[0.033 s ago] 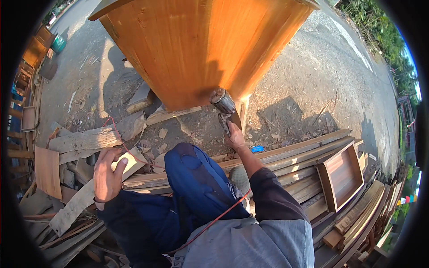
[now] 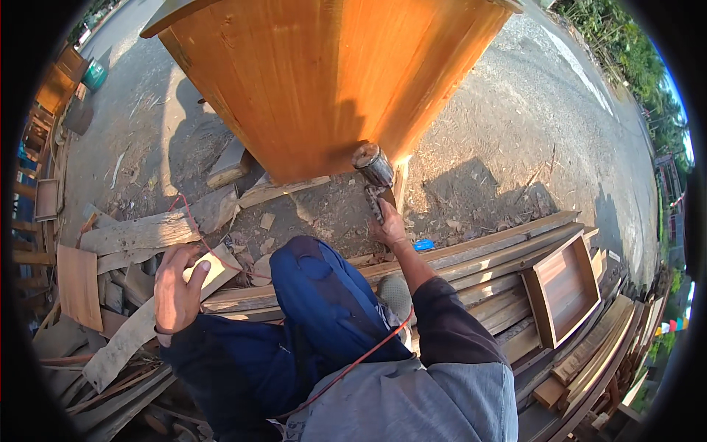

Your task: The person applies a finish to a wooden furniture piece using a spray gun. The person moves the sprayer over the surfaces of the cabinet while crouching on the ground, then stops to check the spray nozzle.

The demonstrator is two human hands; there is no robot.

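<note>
My right hand (image 2: 390,227) is wrapped round the handle of a stained spray gun (image 2: 374,168) with a metal cup. The gun is close to the lower part of an orange-varnished wooden cabinet (image 2: 294,88), standing before me; I cannot tell whether they touch. My left hand (image 2: 177,287) hangs over my left knee, fingers loosely bent and thumb apart, holding nothing. A thin red hose (image 2: 361,359) crosses my lap under the right arm. Another stretch of red cord (image 2: 193,217) lies over the wood beyond my left hand.
Long timber beams (image 2: 486,254) lie to the right, with an open wooden drawer (image 2: 563,291) on them. A small blue object (image 2: 423,244) sits near my right wrist. Scrap boards (image 2: 121,353) pile up at left. A wood block (image 2: 230,163) lies by the cabinet's base.
The spray gun and my right hand have shifted slightly to the right along the cabinet. My left hand stays where it was.
</note>
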